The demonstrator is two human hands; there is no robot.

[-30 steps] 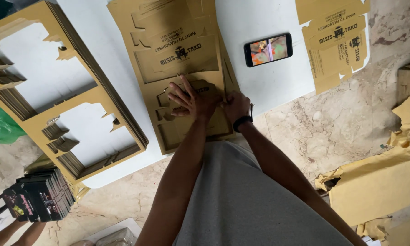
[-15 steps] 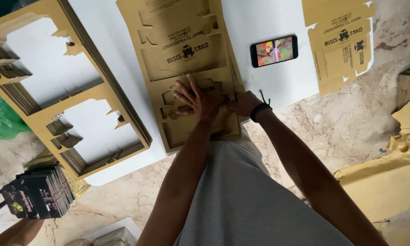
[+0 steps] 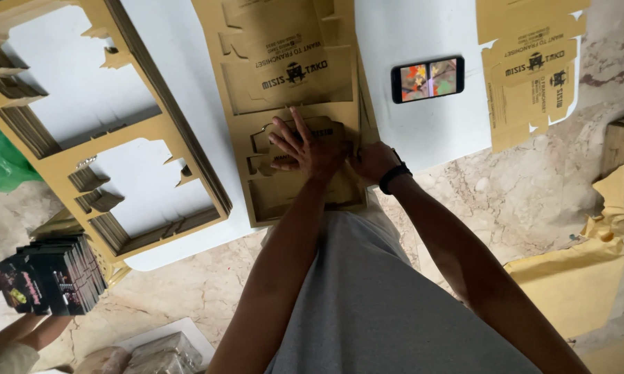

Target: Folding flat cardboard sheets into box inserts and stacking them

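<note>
From the head camera, looking straight down: a stack of brown die-cut cardboard sheets [image 3: 291, 104] lies on a white table [image 3: 423, 131], in the middle of the view. The left hand [image 3: 308, 149] presses flat on the near part of the top sheet, fingers spread wide over a shaped box blank [image 3: 284, 163] that sits inside its cut outline. The right hand [image 3: 373, 161], with a black wristband [image 3: 394, 176], is just beside it to the right at the edge of the stack; its fingers are tucked under or against the cardboard, and I cannot tell how far they are curled.

As for progress, the far blank on the same sheet looks to be in place, and so does the near one under the palm, so punching out seems barely begun on this sheet. To the left lies a thick pile of empty cardboard frames [image 3: 104, 138] with their blanks already gone. To the right a phone [image 3: 428, 79] lies on the table, and beyond it a loose printed blank [image 3: 530, 69] hangs over the table's edge. Near left, a stack of dark leaflets [image 3: 52, 277] sits low.
</note>
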